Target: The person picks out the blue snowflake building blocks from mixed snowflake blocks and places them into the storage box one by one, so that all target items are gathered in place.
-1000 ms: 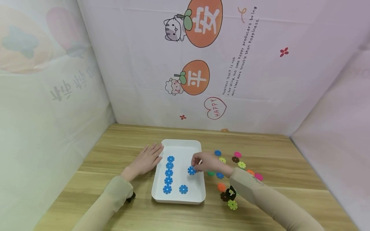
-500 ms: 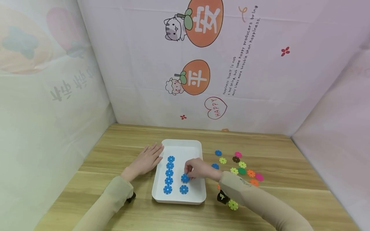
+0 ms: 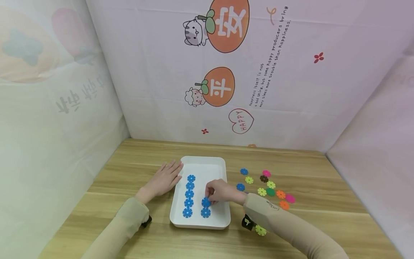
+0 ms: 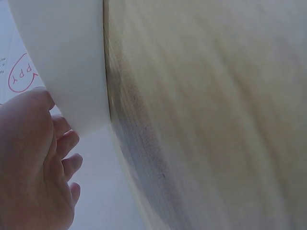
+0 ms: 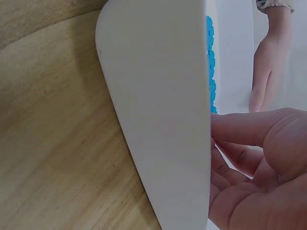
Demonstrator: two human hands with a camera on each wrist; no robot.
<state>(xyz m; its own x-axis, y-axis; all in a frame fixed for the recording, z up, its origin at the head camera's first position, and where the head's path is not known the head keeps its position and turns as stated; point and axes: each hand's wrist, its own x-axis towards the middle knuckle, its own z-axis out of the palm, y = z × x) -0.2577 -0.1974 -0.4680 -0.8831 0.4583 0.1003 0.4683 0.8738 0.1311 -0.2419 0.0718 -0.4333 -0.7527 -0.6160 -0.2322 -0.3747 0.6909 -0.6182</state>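
Blue snowflake disc (image 3: 206,202) pinched by right hand (image 3: 221,191) inside white tray (image 3: 203,164).
R fingers curled, pinching disc just above another blue disc (image 3: 205,213) in tray's right col.; 5 blue discs (image 3: 189,194) in left col. Left hand (image 3: 163,180) flat on bench (image 3: 113,180), fingers straight, close together, touching tray's left rim. Mixed-colour discs (image 3: 271,185) on bench right of tray.

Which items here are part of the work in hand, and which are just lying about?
In use: right hand pinching a blue snowflake disc; white tray steadied by left hand; blue discs in tray.

Lying about: loose blue discs; mixed-colour discs on the table.
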